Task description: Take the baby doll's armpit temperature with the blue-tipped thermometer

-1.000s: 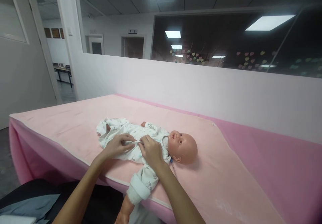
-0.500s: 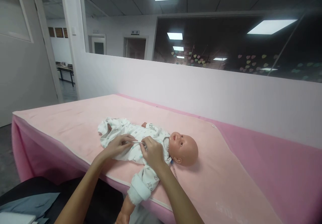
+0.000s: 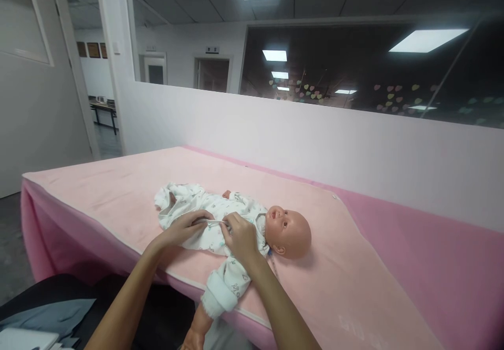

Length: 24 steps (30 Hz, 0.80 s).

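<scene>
A baby doll (image 3: 290, 233) lies on its back with its head to the right. It wears white printed baby clothes (image 3: 212, 242). Over the doll's middle, my left hand (image 3: 189, 226) is closed in a pinch on a thin white strip of the clothes. My right hand (image 3: 242, 239) pinches the same strip a short way to the right, so that it stretches between both hands. Whether it is a tie or the cloth's edge, I cannot tell. The doll's near arm, its thick white cuff (image 3: 218, 298) turned back, hangs over the table edge.
A pale pink cover (image 3: 338, 282) spreads over the table, with darker pink cloth (image 3: 429, 240) beneath it. Behind stands a white wall (image 3: 275, 124) with a window above. At the lower left are dark-clothed legs (image 3: 134, 308) and a white object (image 3: 27, 339).
The view has shifted very slightly. Both hands keep their pinch on the strip over the doll, with hardly any movement.
</scene>
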Each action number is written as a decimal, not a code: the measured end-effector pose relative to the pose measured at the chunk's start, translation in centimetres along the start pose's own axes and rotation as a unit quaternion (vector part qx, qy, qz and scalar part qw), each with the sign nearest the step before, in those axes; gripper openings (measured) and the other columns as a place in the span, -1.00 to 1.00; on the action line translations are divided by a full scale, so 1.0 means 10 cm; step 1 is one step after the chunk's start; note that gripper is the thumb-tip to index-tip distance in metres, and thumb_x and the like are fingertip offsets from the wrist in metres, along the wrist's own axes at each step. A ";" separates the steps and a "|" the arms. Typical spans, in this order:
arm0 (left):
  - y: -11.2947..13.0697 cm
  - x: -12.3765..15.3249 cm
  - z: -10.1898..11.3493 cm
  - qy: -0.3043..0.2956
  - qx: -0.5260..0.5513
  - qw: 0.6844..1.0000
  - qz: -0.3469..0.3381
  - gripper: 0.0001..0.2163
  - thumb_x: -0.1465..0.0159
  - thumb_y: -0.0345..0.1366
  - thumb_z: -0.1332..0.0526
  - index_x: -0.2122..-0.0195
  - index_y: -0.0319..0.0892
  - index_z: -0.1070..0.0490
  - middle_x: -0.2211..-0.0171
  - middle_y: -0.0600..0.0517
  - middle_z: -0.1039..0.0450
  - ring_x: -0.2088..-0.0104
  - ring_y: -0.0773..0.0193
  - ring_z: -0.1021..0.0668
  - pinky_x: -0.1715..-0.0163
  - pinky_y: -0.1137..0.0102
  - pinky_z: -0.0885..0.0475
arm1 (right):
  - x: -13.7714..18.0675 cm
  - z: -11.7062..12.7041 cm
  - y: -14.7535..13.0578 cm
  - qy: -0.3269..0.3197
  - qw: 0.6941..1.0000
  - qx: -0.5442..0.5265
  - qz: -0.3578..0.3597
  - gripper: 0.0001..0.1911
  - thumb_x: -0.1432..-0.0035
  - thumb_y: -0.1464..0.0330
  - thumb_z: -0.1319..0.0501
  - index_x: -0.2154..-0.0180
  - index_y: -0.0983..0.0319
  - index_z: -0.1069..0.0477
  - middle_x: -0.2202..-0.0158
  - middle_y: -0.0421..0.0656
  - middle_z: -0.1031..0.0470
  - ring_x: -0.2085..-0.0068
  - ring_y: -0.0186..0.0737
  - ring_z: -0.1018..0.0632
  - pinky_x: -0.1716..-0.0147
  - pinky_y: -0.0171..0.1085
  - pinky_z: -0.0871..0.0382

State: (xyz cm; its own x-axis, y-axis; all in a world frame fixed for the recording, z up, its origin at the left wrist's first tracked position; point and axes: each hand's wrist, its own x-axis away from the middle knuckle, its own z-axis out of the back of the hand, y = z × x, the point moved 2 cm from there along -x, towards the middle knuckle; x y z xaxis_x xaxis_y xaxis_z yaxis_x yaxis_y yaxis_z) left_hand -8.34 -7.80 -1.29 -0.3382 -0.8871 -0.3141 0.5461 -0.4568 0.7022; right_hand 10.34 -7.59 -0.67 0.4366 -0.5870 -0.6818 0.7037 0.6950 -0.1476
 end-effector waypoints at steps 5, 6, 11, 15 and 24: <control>0.05 0.01 0.01 0.000 0.045 0.999 0.007 -0.71 -0.21 -0.21 -0.04 0.08 -0.12 -0.37 0.09 0.00 -0.41 0.07 0.15 -0.41 0.10 0.36 -0.32 | 0.00 0.00 0.00 -0.006 1.000 -0.003 -0.002 -0.88 -0.18 0.33 -0.05 0.36 0.20 -0.31 0.37 -0.21 -0.45 0.41 -0.37 -0.44 0.48 -0.40 -0.13; 0.05 0.01 0.01 0.002 0.052 0.999 0.009 -0.70 -0.21 -0.20 -0.04 0.08 -0.12 -0.37 0.09 0.00 -0.41 0.06 0.14 -0.41 0.10 0.36 -0.32 | 0.00 0.00 0.00 -0.007 1.000 -0.002 -0.003 -0.88 -0.18 0.33 -0.05 0.36 0.20 -0.31 0.37 -0.21 -0.45 0.41 -0.37 -0.45 0.48 -0.39 -0.13; 0.05 0.02 0.00 0.015 0.086 0.996 0.012 -0.70 -0.19 -0.16 -0.07 0.11 -0.14 -0.39 0.10 -0.02 -0.42 0.07 0.15 -0.42 0.11 0.36 -0.33 | 0.00 0.01 0.00 -0.012 1.000 -0.004 -0.007 -0.87 -0.19 0.32 -0.05 0.36 0.20 -0.31 0.37 -0.21 -0.45 0.40 -0.37 -0.44 0.49 -0.40 -0.12; 0.04 0.03 0.00 0.018 0.095 0.995 0.020 -0.73 -0.18 -0.21 -0.08 0.14 -0.13 -0.41 0.15 0.01 -0.43 0.13 0.16 -0.44 0.15 0.36 -0.33 | 0.00 0.01 -0.01 -0.012 1.000 -0.020 -0.012 -0.87 -0.19 0.32 -0.05 0.34 0.20 -0.32 0.36 -0.22 -0.46 0.39 -0.36 -0.45 0.47 -0.40 -0.14; 0.05 0.02 0.00 0.016 0.108 0.993 0.037 -0.78 -0.14 -0.19 -0.11 0.29 -0.17 -0.45 0.29 0.00 -0.45 0.26 0.17 -0.44 0.27 0.38 -0.33 | -0.01 0.01 0.00 -0.015 1.000 -0.019 -0.010 -0.88 -0.19 0.32 -0.06 0.34 0.20 -0.33 0.35 -0.20 -0.47 0.39 -0.35 -0.46 0.47 -0.39 -0.15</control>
State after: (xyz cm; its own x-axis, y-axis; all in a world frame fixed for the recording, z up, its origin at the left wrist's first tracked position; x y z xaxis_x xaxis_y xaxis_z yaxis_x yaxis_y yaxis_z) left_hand -8.10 -8.21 -1.00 -0.2771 -0.9210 -0.2737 0.3898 -0.3682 0.8441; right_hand 10.36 -7.55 -0.59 0.4395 -0.6130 -0.6566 0.6907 0.6979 -0.1892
